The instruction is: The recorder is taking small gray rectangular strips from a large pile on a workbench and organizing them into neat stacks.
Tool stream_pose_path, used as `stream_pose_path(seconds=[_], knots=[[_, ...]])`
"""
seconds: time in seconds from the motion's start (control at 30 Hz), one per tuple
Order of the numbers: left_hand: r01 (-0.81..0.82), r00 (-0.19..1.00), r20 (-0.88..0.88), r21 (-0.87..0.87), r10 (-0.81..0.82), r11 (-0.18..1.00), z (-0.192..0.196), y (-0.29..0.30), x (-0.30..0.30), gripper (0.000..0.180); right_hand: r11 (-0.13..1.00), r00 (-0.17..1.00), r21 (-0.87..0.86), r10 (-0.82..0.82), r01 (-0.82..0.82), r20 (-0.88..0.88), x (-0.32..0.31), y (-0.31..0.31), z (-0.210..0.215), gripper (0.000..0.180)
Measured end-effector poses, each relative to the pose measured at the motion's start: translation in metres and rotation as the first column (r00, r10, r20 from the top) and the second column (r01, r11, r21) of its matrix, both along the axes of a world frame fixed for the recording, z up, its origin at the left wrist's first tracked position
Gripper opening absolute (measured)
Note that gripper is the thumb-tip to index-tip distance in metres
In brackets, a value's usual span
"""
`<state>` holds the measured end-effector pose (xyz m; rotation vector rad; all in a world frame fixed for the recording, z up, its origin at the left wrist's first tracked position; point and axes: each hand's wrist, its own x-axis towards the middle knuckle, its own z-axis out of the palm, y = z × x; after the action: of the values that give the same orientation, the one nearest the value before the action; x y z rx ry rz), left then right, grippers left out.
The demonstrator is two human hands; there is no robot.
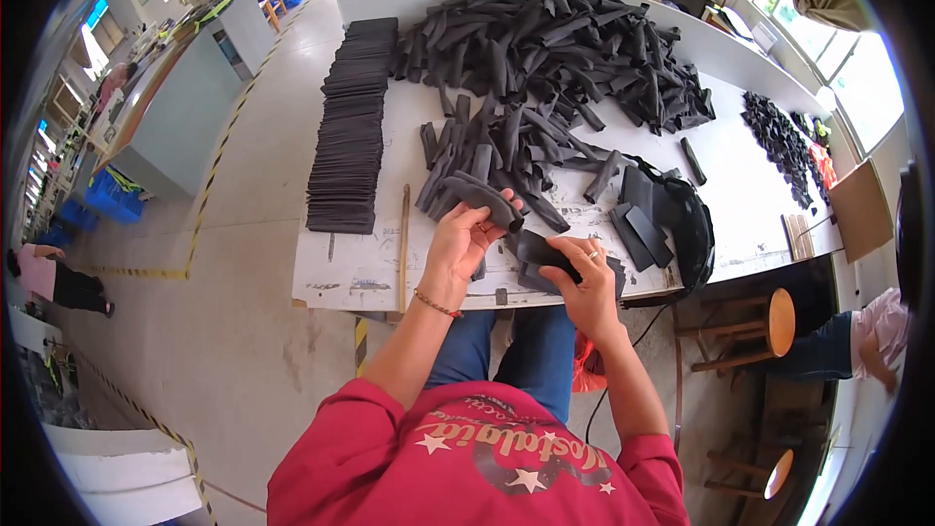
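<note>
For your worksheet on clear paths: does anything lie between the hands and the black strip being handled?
Nothing visible: the left hand already grips the black strip, and the right hand holds another black piece.

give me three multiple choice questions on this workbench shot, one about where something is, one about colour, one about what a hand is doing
1. Where does the neat stack of flat black pieces lie on the white table?
A. along the person's left edge
B. along the right edge
C. in the person's lap

2. What colour is the loose pile of strips?
A. white
B. black
C. blue

3. What is the left hand doing?
A. resting flat on the table
B. hanging at the person's side
C. holding a black strip

Answers:
1. A, since the stack runs down the table's left side, beside the wooden stick.
2. B, since every strip in the heap is dark black.
3. C, since its grip closes on one end of the strip, while the right hand holds another black piece.
</note>
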<state>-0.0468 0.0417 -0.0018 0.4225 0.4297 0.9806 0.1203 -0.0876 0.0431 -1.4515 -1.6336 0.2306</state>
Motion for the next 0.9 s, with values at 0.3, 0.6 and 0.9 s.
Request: stream_pose_path(seconds=[0.3, 0.6, 0.9], knots=[[0.067, 0.995, -0.067, -0.028, -0.069, 0.997, 0.008, -0.010, 0.005, 0.021, 0.997, 0.997, -0.033, -0.070, 0.070, 0.013, 0.008, 0.011, -0.003, 0.031], [0.086, 0.996, -0.030, -0.076, -0.089, 0.993, -0.013, 0.005, 0.005, 0.023, 0.998, 0.998, -0.022, -0.058, 0.058, 0.010, 0.011, 0.005, 0.002, 0.025], [0.217, 0.974, -0.064, -0.012, -0.217, 0.976, -0.003, -0.002, 0.005, 0.027, 0.995, 0.969, 0.095, -0.059, 0.037, 0.240, 0.017, 0.012, 0.011, 0.021]])
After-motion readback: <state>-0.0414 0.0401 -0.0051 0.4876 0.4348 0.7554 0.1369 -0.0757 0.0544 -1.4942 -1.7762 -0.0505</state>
